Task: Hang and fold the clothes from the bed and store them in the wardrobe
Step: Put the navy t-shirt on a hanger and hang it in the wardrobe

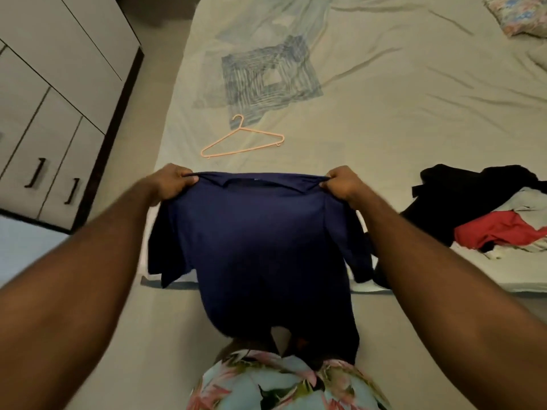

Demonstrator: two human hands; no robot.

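A navy blue shirt hangs in front of me over the near edge of the bed. My left hand grips its left shoulder, and my right hand grips its right shoulder, so the collar is stretched between them. The sleeves droop at both sides. A peach plastic hanger lies flat on the sheet just beyond the shirt. At the right edge of the bed sits a pile of clothes, with black, red and pale pieces.
The white wardrobe with dark handles stands to the left, doors closed. A floral pillow lies at the far right. Pale floor runs between bed and wardrobe. My floral shorts show at the bottom.
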